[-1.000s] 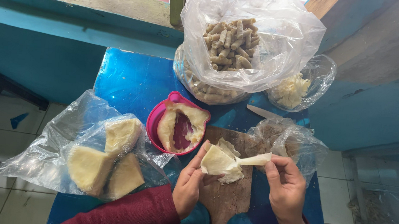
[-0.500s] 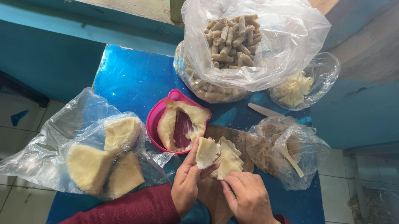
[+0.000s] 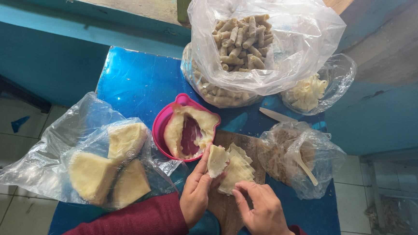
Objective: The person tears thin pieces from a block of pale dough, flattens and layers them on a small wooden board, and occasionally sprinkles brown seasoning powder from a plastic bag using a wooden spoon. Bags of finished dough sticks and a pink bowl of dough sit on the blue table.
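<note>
Dough wrapper sits pinched in left hand fingers; right hand fingers, curled, partly hide the wrapper stack.

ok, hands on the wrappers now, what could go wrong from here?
1. The left hand pinches one thin wrapper by its edge; it could tear.
2. The right hand presses the wrapper stack near the edge of the cutting board; sheets may slide off.
3. The bag of wedges overhangs the table; it could drop.
</note>
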